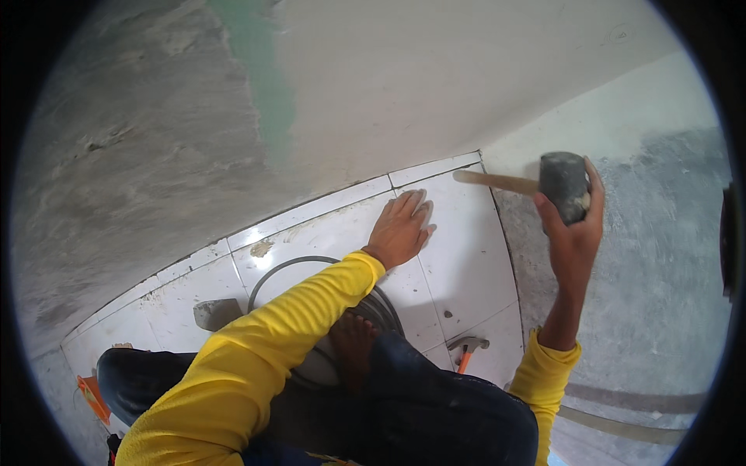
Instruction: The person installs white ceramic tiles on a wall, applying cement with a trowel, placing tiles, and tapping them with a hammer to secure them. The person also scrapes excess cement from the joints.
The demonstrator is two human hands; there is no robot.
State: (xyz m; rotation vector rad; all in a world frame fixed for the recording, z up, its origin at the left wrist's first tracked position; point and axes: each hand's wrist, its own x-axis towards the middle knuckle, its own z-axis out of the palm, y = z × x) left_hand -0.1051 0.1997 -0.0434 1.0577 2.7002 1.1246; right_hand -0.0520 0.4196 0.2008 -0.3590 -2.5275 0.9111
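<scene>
The right hand grips a black rubber mallet by its head, thumb on the near left side and fingers around the right. Its wooden handle points left, over the far right part of the white floor tiles — whether the handle touches them, I cannot tell. The left hand holds nothing; it lies palm down on the tiles, fingers a little spread and pointing far, beside a seam and left of the mallet. Behind it, a row of narrow skirting tiles runs along the foot of a wall with a green patch

Nearer, a coiled grey hose lies around a bare foot, partly hidden by the yellow left sleeve. A grey block sits left of the coil. To the right of the foot is a claw hammer with an orange handle — its near end hidden by dark trousers. At the right spreads a grey cement surface
</scene>
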